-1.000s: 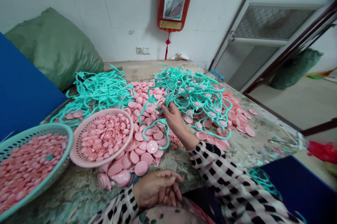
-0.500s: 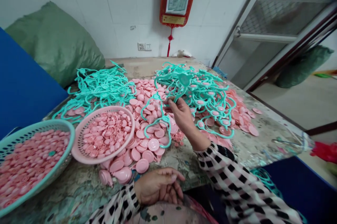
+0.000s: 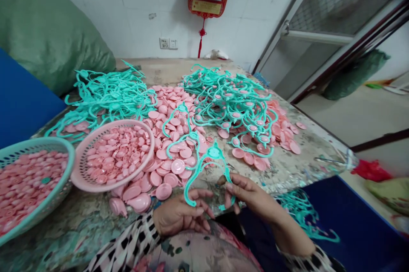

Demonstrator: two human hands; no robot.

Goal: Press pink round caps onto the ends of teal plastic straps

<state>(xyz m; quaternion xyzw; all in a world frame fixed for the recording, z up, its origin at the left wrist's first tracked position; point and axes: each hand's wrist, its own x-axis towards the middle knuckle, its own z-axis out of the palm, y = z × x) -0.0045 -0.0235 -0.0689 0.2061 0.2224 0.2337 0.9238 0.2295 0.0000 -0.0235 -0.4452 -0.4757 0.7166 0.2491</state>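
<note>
My right hand [image 3: 246, 193] pinches one arm of a teal curved plastic piece [image 3: 213, 152] over the table's near edge. This piece has a round middle and two hooked arms. My left hand [image 3: 185, 214] lies palm up with fingers apart, close to the other arm's hooked end; whether they touch I cannot tell. Ahead, two similar teal pieces [image 3: 192, 137] rest on a heap of pink plastic discs [image 3: 171, 179]. Beyond my right hand lies a pile of teal pieces with pink ovals fitted in their middles [image 3: 236, 114].
At left stand a pink basket [image 3: 75, 169] and a teal basket [image 3: 68, 152], both holding small pink parts. Behind them are a teal pile [image 3: 111, 97] and a green sack [image 3: 47, 37]. More teal pieces [image 3: 303, 216] lie on a blue surface at lower right.
My right hand has come back from the right-hand pile toward my body, bringing a teal piece near my left hand. The view has tilted down slightly.
</note>
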